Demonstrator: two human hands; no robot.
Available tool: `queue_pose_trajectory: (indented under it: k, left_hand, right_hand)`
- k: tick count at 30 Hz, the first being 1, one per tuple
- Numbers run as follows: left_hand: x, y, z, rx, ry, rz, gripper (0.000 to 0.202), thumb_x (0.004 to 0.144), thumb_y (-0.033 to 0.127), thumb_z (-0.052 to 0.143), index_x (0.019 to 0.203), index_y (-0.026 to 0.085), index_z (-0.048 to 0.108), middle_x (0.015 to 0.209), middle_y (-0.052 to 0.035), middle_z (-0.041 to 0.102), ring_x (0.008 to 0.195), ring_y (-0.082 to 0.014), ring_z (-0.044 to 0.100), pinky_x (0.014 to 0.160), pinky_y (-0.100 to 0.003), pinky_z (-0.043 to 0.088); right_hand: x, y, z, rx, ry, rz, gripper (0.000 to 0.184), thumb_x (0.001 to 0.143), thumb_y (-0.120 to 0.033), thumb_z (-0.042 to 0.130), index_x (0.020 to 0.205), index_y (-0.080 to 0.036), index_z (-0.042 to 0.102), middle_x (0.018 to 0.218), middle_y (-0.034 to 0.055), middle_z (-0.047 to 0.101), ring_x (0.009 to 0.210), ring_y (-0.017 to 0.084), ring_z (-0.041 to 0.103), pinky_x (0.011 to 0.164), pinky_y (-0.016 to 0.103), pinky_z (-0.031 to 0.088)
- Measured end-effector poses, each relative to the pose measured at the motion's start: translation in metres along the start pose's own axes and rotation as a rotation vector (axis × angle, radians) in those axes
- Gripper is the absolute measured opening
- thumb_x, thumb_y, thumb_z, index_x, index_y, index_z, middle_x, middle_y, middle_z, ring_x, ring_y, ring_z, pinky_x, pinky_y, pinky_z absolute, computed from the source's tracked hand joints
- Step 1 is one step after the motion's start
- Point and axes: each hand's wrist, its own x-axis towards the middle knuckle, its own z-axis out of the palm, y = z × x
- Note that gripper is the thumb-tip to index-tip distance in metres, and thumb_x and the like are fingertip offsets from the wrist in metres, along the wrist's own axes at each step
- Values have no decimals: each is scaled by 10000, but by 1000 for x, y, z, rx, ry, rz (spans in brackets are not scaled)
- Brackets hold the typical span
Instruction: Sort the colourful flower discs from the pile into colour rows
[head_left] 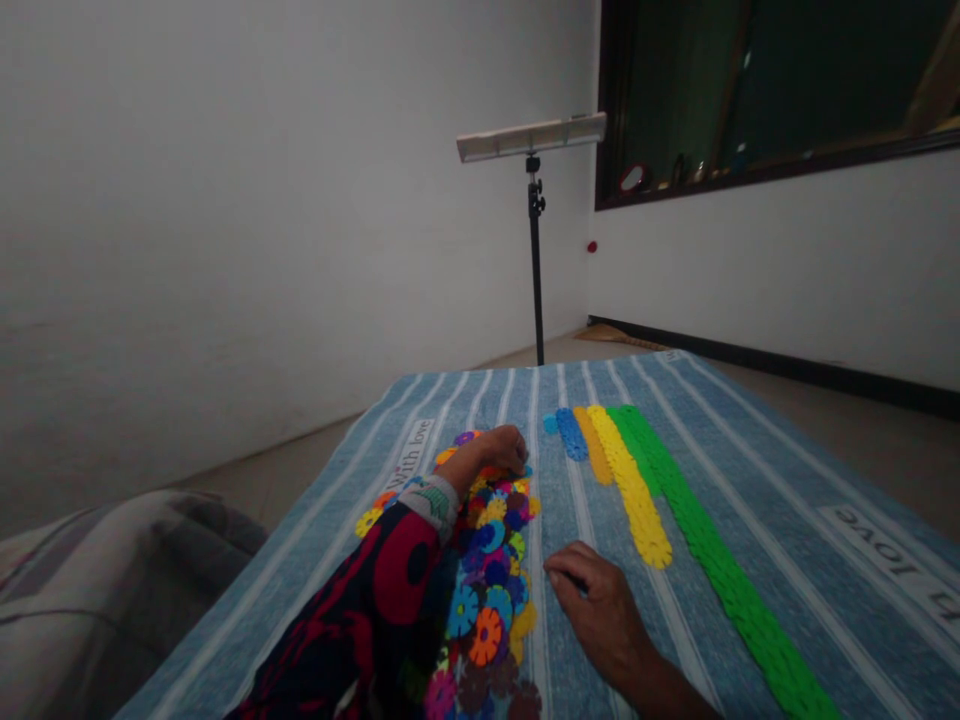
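My left hand is closed, fingers curled down, at the far end of a long pile of flower-shaped plastic discs in mixed colours. A blue disc shows beside its fingertips; whether they grip anything is hidden. Near the pile's right side, my right hand hovers or rests over the cloth, fingers curled in and nothing visible in them. To its right lie overlapping rows of same-coloured discs: a long green row, a yellow row, a short orange row and a blue row. One light-blue disc lies beside the blue row.
A blue-and-white striped cloth covers the table. Behind the far edge stands a black stand with a flat panel on top. Grey fabric lies at the left. White walls and a dark-framed window are beyond.
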Motion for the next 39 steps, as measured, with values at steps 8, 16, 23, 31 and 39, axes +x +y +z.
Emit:
queue_pose_trajectory:
  k: [8,16,23,31,39]
  left_hand:
    - [0,-2,2,29,7,-48,272,459,93,733,719,174,741,682,27,717,640,-145,605,570,-203,446]
    - [4,-1,3,17,8,-49,344,525,130,703,864,164,752,857,-2,765,798,-165,662,652,-192,490]
    - [13,3,5,10,-18,-53,205,467,88,706,658,161,692,562,71,628,571,-107,545,519,-185,411]
    - [20,-3,9,-125,51,-19,163,478,76,694,603,153,623,503,80,556,523,-102,519,514,-200,405]
    - [63,6,17,-209,364,-40,75,609,107,679,674,135,656,585,26,600,572,-115,558,563,-220,441]
  right_hand:
    - [-1,3,0,-4,-1,3,246,831,-119,526,811,-192,760,788,44,687,775,164,659,730,245,485]
    - [0,1,0,-32,-9,2,251,834,-124,518,810,-180,761,767,45,678,752,159,645,713,237,473]
    - [0,4,1,-34,-14,0,245,839,-129,518,816,-188,754,785,43,679,769,160,646,727,238,470]
    - [0,4,1,-38,-27,-2,256,840,-130,499,806,-183,748,787,50,681,777,163,654,729,242,473]
    - [-1,4,2,-25,-15,1,233,840,-124,518,796,-193,736,791,40,683,779,158,656,723,228,473]
